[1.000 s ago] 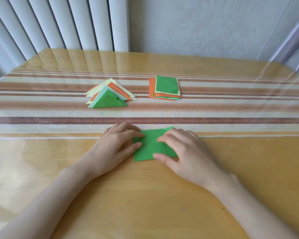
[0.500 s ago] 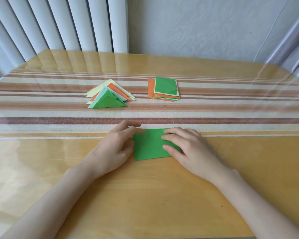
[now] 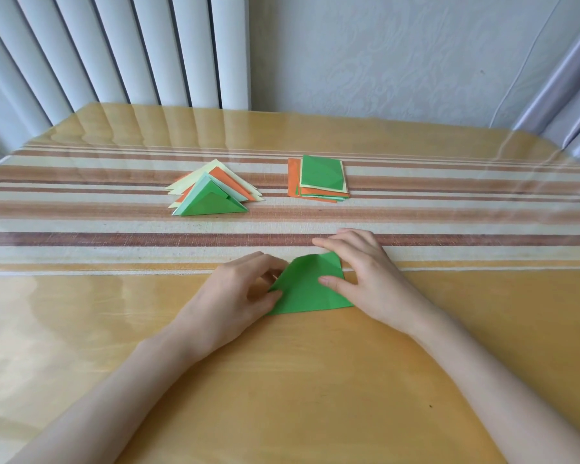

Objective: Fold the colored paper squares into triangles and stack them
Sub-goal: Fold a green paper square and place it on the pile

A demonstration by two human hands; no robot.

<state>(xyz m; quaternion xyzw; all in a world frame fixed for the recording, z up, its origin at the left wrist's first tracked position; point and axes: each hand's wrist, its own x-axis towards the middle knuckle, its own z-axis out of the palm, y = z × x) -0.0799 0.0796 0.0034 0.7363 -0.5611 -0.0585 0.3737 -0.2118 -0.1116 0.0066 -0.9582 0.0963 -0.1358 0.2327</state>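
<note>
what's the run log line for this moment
step: folding green paper | left hand lifts edge | right hand pins | folded stack waiting

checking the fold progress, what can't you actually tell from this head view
- Green paper being folded: the left hand and right hand cover its side corners, so whether the edges line up is hidden.
- Stack of squares: only the top green sheet and slivers of the edges below show, so the count is unclear.
- Pile of triangles: the pieces overlap, so the count is unclear.
- Both elbows: cut off by the bottom edge.
</note>
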